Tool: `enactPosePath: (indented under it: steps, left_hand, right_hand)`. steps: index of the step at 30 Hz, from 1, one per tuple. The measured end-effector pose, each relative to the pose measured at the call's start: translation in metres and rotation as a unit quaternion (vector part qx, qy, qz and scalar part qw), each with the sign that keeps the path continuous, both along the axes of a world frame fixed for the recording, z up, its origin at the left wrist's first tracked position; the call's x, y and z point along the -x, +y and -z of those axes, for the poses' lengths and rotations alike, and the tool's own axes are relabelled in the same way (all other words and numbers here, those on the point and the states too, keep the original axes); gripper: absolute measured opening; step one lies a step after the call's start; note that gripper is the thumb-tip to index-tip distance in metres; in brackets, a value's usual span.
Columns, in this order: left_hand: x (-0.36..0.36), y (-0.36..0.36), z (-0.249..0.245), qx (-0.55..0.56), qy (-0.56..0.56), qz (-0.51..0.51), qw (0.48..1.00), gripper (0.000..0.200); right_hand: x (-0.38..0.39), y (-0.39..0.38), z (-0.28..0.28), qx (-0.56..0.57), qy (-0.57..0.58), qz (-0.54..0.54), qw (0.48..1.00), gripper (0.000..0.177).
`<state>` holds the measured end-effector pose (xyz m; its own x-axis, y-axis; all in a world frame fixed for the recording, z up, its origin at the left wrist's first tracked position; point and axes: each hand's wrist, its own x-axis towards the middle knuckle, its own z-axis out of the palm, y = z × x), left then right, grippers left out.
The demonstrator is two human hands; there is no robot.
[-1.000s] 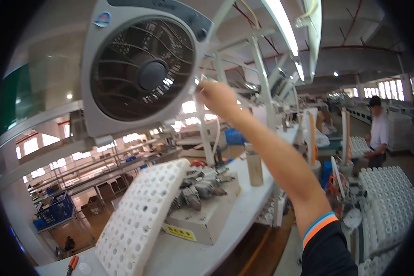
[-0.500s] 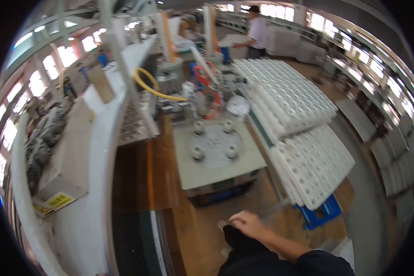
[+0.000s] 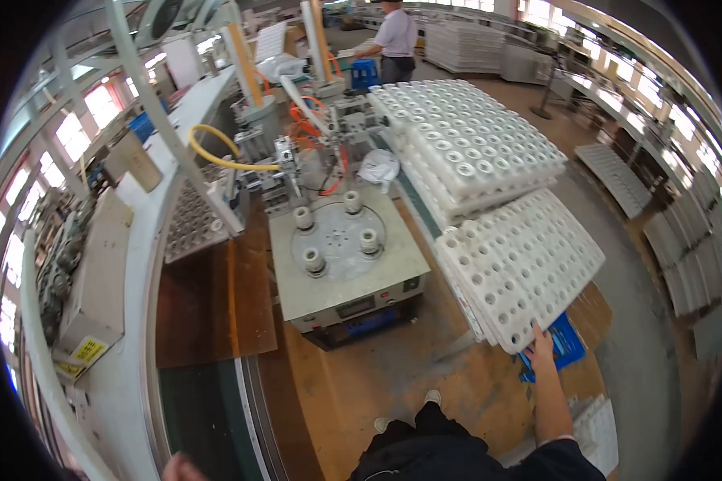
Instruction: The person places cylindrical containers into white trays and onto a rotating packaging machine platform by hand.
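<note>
So the right hand (image 3: 540, 345) has swung out from just in front of the person's lap to the near corner of a white, flat plastic tray with rows of round holes (image 3: 521, 264). A moment before that it was up beside the big grey fan. Fingers are on the tray's edge, slightly spread with one over the top; can't tell how firmly they've got it, or whether it's pinched at all. The left hand (image 3: 183, 467) is just a blur at the bottom, near the long pale bench (image 3: 128, 361), so no idea how open it is or if it's holding anything.

That tray sits slightly askew on other trays, right beside a taller stack of white trays filled with round ring-topped pieces (image 3: 473, 136). A blue plastic stool (image 3: 565, 341) pokes out below the corner.

Left of the trays there's a boxy grey-green machine (image 3: 297, 289) on the brown floor (image 3: 361, 377), with four white cylindrical parts standing on its round metal plate (image 3: 337, 238). A curved yellow hose (image 3: 208, 152) is behind it. Further back, a person in a pale shirt (image 3: 396, 36) stands near more stacked trays (image 3: 465, 48), with bright windows (image 3: 656, 80) along the right.
</note>
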<state>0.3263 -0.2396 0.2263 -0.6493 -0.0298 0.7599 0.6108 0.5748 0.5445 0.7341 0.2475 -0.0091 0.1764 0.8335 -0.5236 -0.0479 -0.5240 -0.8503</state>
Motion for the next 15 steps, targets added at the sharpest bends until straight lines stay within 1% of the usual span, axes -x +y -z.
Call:
enactPosePath:
  steps: [1, 2, 3, 4, 5, 6, 7, 9, 11, 12, 13, 14, 15]
  left_hand:
    - [-0.01, 0.018, 0.015, 0.007, -0.201, 0.07, 0.977, 0.042]
    - [-0.011, 0.046, 0.023, 0.124, -0.174, 0.139, 0.967, 0.019]
    - [-0.022, 0.084, 0.037, 0.083, -0.328, 0.18, 0.924, 0.015]
    - [-0.033, 0.117, 0.059, 0.09, -0.367, 0.26, 0.889, 0.019]
    - [-0.051, 0.15, 0.065, 0.052, -0.476, 0.322, 0.817, 0.015]
    - [-0.066, 0.177, 0.072, 0.035, -0.533, 0.411, 0.739, 0.019]
    - [-0.079, 0.199, 0.098, 0.079, -0.518, 0.477, 0.705, 0.021]
    - [-0.108, 0.247, 0.102, 0.1, -0.567, 0.554, 0.601, 0.028]
    - [-0.13, 0.284, 0.107, 0.071, -0.613, 0.596, 0.515, 0.043]
    - [-0.141, 0.301, 0.106, 0.07, -0.613, 0.595, 0.516, 0.043]
    - [-0.151, 0.317, 0.105, -0.023, -0.613, 0.595, 0.519, 0.048]
    - [-0.16, 0.327, 0.106, -0.114, -0.609, 0.591, 0.517, 0.053]
    - [-0.161, 0.337, 0.117, -0.142, -0.62, 0.585, 0.504, 0.06]
  right_hand:
    - [-0.002, 0.003, -0.003, -0.003, -0.007, -0.009, 1.0, 0.064]
    - [0.002, -0.001, -0.023, 0.006, 0.009, -0.009, 1.0, 0.062]
    - [-0.001, -0.001, -0.031, 0.007, 0.012, -0.02, 1.0, 0.062]
    - [-0.007, -0.001, -0.036, -0.036, 0.149, -0.027, 0.988, 0.059]
    - [-0.014, 0.0, -0.044, -0.078, 0.284, -0.034, 0.955, 0.056]
    - [-0.016, -0.005, -0.065, -0.085, 0.339, -0.048, 0.936, 0.054]
    - [-0.013, -0.014, -0.085, -0.09, 0.392, -0.061, 0.914, 0.051]
    - [-0.022, -0.036, -0.088, -0.096, 0.421, -0.036, 0.901, 0.052]
    - [-0.014, -0.064, -0.083, -0.085, 0.437, -0.017, 0.895, 0.055]
    - [-0.006, -0.076, -0.079, -0.053, 0.453, -0.045, 0.889, 0.057]
    - [0.004, -0.09, -0.078, -0.021, 0.466, -0.07, 0.882, 0.059]
    - [0.022, -0.099, -0.087, -0.013, 0.455, -0.11, 0.884, 0.063]
    - [0.039, -0.104, -0.098, -0.007, 0.442, -0.148, 0.885, 0.067]
